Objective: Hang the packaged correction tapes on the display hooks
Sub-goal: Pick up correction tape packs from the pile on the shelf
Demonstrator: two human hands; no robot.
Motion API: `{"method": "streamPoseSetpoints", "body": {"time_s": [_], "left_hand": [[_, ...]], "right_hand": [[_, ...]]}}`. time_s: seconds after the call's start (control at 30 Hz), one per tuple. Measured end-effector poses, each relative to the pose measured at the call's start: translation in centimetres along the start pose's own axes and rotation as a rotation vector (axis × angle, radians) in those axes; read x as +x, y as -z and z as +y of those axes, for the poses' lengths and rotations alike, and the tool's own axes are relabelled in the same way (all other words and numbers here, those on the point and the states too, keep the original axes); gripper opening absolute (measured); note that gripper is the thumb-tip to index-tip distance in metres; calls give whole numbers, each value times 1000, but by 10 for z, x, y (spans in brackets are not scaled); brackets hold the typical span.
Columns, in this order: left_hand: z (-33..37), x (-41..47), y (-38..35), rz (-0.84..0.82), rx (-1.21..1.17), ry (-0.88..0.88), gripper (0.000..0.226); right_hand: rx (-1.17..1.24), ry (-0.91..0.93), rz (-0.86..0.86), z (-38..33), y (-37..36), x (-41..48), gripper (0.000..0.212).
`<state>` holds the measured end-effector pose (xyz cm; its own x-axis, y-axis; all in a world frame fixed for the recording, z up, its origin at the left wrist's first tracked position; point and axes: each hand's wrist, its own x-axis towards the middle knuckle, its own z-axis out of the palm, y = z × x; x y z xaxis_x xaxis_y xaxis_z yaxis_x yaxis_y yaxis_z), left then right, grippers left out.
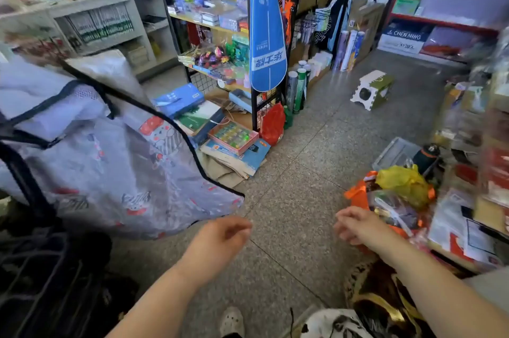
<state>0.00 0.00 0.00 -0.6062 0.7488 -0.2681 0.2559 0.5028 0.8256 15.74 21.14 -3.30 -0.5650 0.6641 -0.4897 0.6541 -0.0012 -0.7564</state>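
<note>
Reaching forward over the speckled floor [297, 172], both bare forearms stretch out from the bottom of the view, and neither hand holds anything. The left hand [220, 235] hangs palm-down with the wrist slightly bent, its fingers loosely curled and a little apart, the thumb tucked near the forefinger; it floats just in front of the lower corner of a translucent printed bag [132, 172] with dark trim. The right hand [358, 224] is turned inward toward the left, fingers relaxed, slightly spread and empty, and it sits just beside an orange bag [358, 191] stuffed with a yellow plastic bag [405, 180] and some packaged goods. Whether any of those packages are correction tapes cannot be told through the blur, and no correction tape or display hook can be picked out with certainty. A blue racket cover [267, 34] hangs on the shelving rack ahead, and a small folding stool [371, 89] stands well apart on the floor.
</note>
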Motion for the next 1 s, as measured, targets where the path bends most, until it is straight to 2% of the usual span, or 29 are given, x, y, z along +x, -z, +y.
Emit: {"method": "streamPoseSetpoints", "body": {"time_s": [0.13,0.23,0.5,0.53,0.63,1.0], "left_hand": [[7,78,28,-102,72,-22,18],[20,141,39,-154,73,-44,17],[60,278,26,-277,101,-78,14],[65,298,23,-285,118,-80,12],[85,357,13,-290,161,-66,26],[162,535,-40,-257,98,15,36]], "right_hand": [[58,-39,63,-34,5,55,19],[115,-35,205,-56,22,92,25],[116,-53,323,-88,82,169,34],[103,-57,313,-92,92,180,33],[118,-32,307,-106,129,214,30],[242,-43,394,-144,263,352,26]]}}
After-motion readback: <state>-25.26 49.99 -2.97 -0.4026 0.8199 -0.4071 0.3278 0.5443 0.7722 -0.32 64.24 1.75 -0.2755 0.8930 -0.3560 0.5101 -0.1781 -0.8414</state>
